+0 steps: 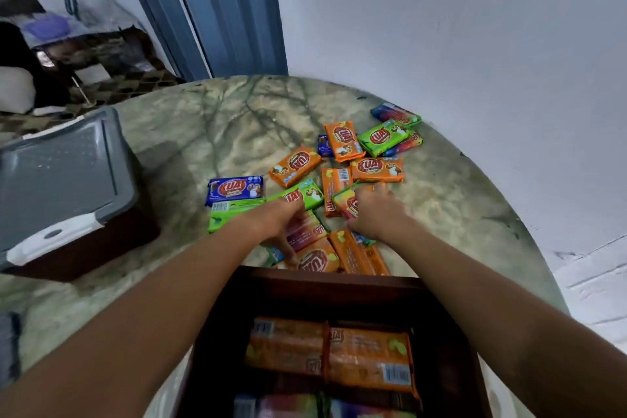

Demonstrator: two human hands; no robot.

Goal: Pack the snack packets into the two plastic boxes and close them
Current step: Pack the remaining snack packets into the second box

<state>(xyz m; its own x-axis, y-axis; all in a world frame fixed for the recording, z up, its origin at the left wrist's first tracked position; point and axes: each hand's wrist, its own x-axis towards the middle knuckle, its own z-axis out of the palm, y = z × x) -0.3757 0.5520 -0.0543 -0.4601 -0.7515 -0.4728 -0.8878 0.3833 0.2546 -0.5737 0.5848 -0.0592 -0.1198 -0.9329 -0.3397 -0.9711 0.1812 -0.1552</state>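
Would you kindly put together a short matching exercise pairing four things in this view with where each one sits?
Things
1. closed box with grey lid
2. open box
3. blue packet
4. green packet

Places
A. near edge of the table, directly in front of the person, orange packets already inside
B. far right of the pile, close to the wall
C. left edge of the table, away from the pile
D. left end of the pile, lying on another green packet

Pairs: 1-C, 2-A, 3-D, 4-B
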